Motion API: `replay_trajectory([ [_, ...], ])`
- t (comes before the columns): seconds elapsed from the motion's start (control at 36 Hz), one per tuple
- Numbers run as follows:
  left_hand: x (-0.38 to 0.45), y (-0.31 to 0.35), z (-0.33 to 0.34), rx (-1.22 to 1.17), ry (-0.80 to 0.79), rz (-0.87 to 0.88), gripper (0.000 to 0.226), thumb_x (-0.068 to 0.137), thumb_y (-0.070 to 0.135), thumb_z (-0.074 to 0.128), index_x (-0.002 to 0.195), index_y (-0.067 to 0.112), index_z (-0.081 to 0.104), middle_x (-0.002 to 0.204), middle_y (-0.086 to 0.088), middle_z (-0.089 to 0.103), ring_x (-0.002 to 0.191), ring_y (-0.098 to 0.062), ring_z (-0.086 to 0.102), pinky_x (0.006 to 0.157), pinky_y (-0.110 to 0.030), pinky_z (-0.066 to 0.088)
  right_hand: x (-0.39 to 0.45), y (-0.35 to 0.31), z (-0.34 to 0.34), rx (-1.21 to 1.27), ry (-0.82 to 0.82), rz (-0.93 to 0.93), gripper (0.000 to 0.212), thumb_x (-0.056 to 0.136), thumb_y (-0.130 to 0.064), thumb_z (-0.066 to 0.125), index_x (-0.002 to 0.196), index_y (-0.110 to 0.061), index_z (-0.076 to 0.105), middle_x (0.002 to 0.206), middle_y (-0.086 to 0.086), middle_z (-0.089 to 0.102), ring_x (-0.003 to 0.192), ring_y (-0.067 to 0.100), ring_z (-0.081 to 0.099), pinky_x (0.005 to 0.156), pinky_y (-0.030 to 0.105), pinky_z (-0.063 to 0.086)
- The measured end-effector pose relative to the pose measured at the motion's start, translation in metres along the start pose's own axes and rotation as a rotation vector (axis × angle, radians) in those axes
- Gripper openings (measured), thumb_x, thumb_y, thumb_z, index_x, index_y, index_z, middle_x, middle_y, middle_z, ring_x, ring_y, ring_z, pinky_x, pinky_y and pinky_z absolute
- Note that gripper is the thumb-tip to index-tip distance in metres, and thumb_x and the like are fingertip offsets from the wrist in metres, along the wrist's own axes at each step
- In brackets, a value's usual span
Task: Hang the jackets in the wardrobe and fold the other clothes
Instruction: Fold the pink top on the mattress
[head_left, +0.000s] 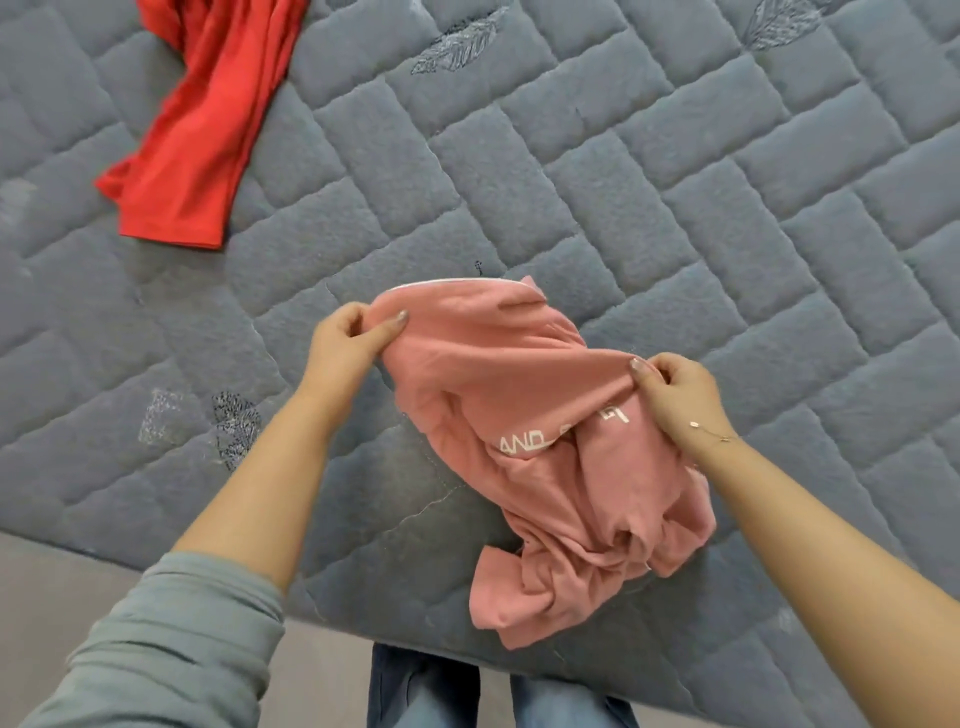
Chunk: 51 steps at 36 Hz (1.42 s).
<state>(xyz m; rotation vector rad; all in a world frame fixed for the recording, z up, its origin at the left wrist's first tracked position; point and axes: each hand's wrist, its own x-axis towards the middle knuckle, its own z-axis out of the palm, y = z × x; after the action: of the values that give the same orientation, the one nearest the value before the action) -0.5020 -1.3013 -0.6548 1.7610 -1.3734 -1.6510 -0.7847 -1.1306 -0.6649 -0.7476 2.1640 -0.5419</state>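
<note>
We hold the pink shirt (540, 415) over the near edge of the grey quilted mattress (623, 182). Our left hand (345, 348) pinches its upper left edge with curled fingers (395, 319), and our right hand (678, 395) grips bunched fabric at its right side. A red garment (202, 119) lies crumpled well apart, at the far left.

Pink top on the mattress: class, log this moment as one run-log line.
left hand: grips pink top | right hand: grips pink top | top: crumpled, unfolded | red garment: on mattress
</note>
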Motion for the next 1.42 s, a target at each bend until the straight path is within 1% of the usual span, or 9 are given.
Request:
replay_trajectory([
  [0.14,-0.005,-0.023,0.014,0.025,0.185,-0.05,0.043,0.085,0.025,0.074,0.116,0.019,0.044,0.12,0.0,0.049,0.107,-0.012,0.049,0.091,-0.023,0.044,0.008,-0.012,0.018,-0.091,-0.04,-0.044,0.014,0.086,-0.014,0.064,0.1,-0.012,0.064,0.105,0.001,0.053,0.091,0.014,0.052,0.076,0.02,0.033],
  [0.25,-0.027,-0.039,0.025,-0.074,0.305,-0.17,0.058,0.083,0.035,0.075,0.125,0.025,0.036,0.119,0.004,0.049,0.095,0.0,0.052,0.063,-0.002,0.04,0.02,-0.033,0.024,0.103,-0.043,0.008,0.016,0.092,-0.026,0.057,0.096,-0.014,0.067,0.106,0.002,0.06,0.094,0.012,0.055,0.083,0.026,0.04],
  [0.47,-0.057,-0.075,0.044,-0.246,0.109,-0.26,0.016,0.093,0.031,0.062,0.098,0.017,0.067,0.096,0.004,0.072,0.094,-0.011,0.065,0.077,-0.02,0.051,0.049,-0.061,0.033,0.316,-0.465,0.122,0.041,0.092,-0.012,0.062,0.133,-0.011,0.055,0.113,0.003,0.063,0.097,0.014,0.058,0.088,0.028,0.047],
  [0.64,-0.05,-0.041,0.025,-0.425,0.14,-0.077,0.014,0.097,0.028,0.056,0.096,0.018,0.066,0.096,-0.001,0.07,0.086,-0.01,0.062,0.077,-0.025,0.052,0.036,-0.071,0.038,0.284,-0.596,0.004,0.013,0.095,-0.015,0.059,0.106,-0.011,0.067,0.093,0.004,0.065,0.079,0.011,0.055,0.073,0.021,0.046],
  [1.08,-0.108,0.224,-0.064,-0.431,-0.112,0.197,0.056,0.085,0.036,0.059,0.128,0.0,0.055,0.122,-0.018,0.063,0.104,-0.024,0.06,0.089,-0.037,0.053,-0.054,-0.225,-0.087,0.63,-0.029,-0.346,0.033,0.106,-0.025,0.034,0.088,-0.026,0.062,0.079,-0.001,0.054,0.068,0.006,0.049,0.061,0.022,0.039],
  [1.14,-0.127,0.264,-0.067,-0.44,-0.163,0.259,0.045,0.084,0.033,0.06,0.119,0.004,0.062,0.116,-0.016,0.065,0.103,-0.024,0.061,0.093,-0.04,0.052,-0.083,-0.242,-0.104,0.575,-0.125,-0.509,0.017,0.102,-0.03,0.045,0.109,-0.038,0.058,0.103,-0.017,0.061,0.091,-0.005,0.057,0.08,0.018,0.048],
  [1.22,-0.163,0.312,-0.068,-0.466,-0.263,0.337,0.031,0.086,0.028,0.06,0.108,0.009,0.069,0.113,-0.014,0.069,0.102,-0.024,0.064,0.096,-0.042,0.05,-0.115,-0.249,-0.105,0.48,-0.092,-0.538,0.051,0.078,-0.03,0.08,0.12,-0.033,0.051,0.117,-0.017,0.06,0.103,-0.01,0.058,0.087,0.014,0.048],
  [1.33,-0.207,0.357,-0.069,-0.39,-0.269,0.402,0.027,0.094,0.017,0.055,0.113,-0.002,0.061,0.108,-0.02,0.067,0.095,-0.025,0.061,0.093,-0.041,0.051,-0.136,-0.265,-0.111,0.406,0.218,-0.455,0.01,0.087,-0.017,0.071,0.09,-0.01,0.065,0.084,0.01,0.069,0.076,0.018,0.065,0.068,0.034,0.05],
  [1.42,-0.231,0.387,-0.079,-0.329,-0.251,0.454,0.01,0.095,0.014,0.056,0.095,0.009,0.065,0.086,-0.005,0.069,0.076,-0.012,0.063,0.075,-0.028,0.054,-0.146,-0.279,-0.139,0.434,0.361,-0.452,0.024,0.096,-0.011,0.058,0.074,-0.005,0.066,0.068,0.008,0.067,0.064,0.01,0.066,0.068,0.036,0.055],
])
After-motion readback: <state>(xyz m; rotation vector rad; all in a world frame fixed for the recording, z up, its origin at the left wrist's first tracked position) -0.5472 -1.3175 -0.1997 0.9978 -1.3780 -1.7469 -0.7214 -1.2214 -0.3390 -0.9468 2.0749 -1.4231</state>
